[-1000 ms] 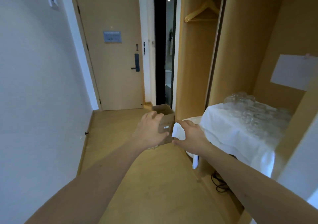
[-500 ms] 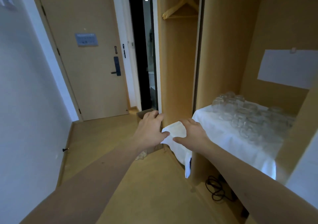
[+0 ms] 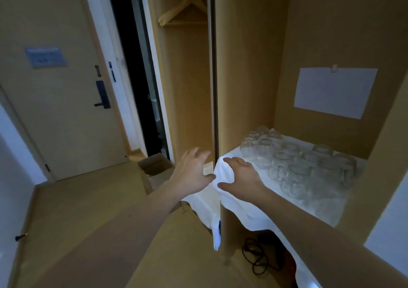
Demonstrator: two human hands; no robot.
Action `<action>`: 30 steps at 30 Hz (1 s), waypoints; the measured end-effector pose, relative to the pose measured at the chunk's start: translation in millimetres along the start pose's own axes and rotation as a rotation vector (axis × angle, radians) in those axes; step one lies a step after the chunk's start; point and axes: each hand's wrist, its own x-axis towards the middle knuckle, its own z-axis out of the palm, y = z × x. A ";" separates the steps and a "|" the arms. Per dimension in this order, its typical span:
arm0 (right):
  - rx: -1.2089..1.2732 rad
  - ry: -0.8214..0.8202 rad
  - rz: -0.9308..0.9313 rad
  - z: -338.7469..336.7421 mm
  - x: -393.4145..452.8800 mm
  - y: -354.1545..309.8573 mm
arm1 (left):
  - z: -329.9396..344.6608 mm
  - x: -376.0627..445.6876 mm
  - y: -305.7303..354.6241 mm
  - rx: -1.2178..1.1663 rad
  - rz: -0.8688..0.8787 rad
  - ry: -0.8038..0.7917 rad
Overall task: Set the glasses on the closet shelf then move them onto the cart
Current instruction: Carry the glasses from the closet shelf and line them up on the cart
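Observation:
Several clear glasses (image 3: pixel 298 164) stand upside down on a closet shelf covered with a white cloth (image 3: pixel 254 212). My right hand (image 3: pixel 240 177) is spread with straight fingers over the cloth's near left corner, left of the glasses. My left hand (image 3: pixel 192 170) is spread beside it, in front of the closet's upright panel (image 3: pixel 240 66); its thumb is close to the cloth corner. Neither hand holds a glass. No cart is in view.
An open cardboard box (image 3: pixel 154 170) stands on the wooden floor left of the closet. Black cables (image 3: pixel 256 259) lie under the shelf. A wooden hanger (image 3: pixel 183 9) hangs in the left compartment. A closed door (image 3: pixel 61 102) is at the far left.
The view has swung right and closer to the closet shelf. Both hands have moved up to the cloth's corner and spread their fingers wider.

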 end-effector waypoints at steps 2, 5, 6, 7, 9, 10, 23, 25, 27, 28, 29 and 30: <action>-0.004 -0.009 0.042 -1.9 8.2 15.3 | 11.9 18.8 6.7 -0.010 0.033 -0.025; -0.006 -0.010 0.102 -2.1 19.7 37.6 | 27.7 44.0 15.1 -0.012 0.089 -0.044; -0.010 -0.010 0.124 -1.9 24.5 46.3 | 32.6 54.2 18.4 -0.020 0.110 -0.047; -0.011 -0.005 0.138 -1.9 27.6 52.1 | 36.9 62.2 20.0 -0.029 0.124 -0.052; -0.011 0.006 0.180 -4.6 32.4 61.6 | 45.4 80.0 24.3 -0.044 0.156 -0.070; -0.017 0.012 0.198 -5.2 34.0 65.2 | 48.8 86.6 26.1 -0.054 0.168 -0.077; -0.025 0.124 0.452 -11.8 87.4 96.8 | 73.6 204.8 34.9 -0.232 0.407 -0.160; -0.035 0.163 0.493 -16.2 91.5 100.6 | 80.6 219.9 41.1 -0.246 0.445 -0.174; -0.044 0.183 0.545 -17.0 94.8 104.6 | 89.2 235.6 46.5 -0.246 0.518 -0.163; -0.050 0.187 0.571 -17.5 96.8 106.6 | 91.7 243.3 49.8 -0.246 0.548 -0.161; -0.055 0.186 0.589 -18.0 97.8 108.4 | 93.1 248.6 53.2 -0.246 0.571 -0.162; -0.062 0.189 0.603 -18.6 98.1 110.6 | 95.8 253.7 56.4 -0.245 0.584 -0.170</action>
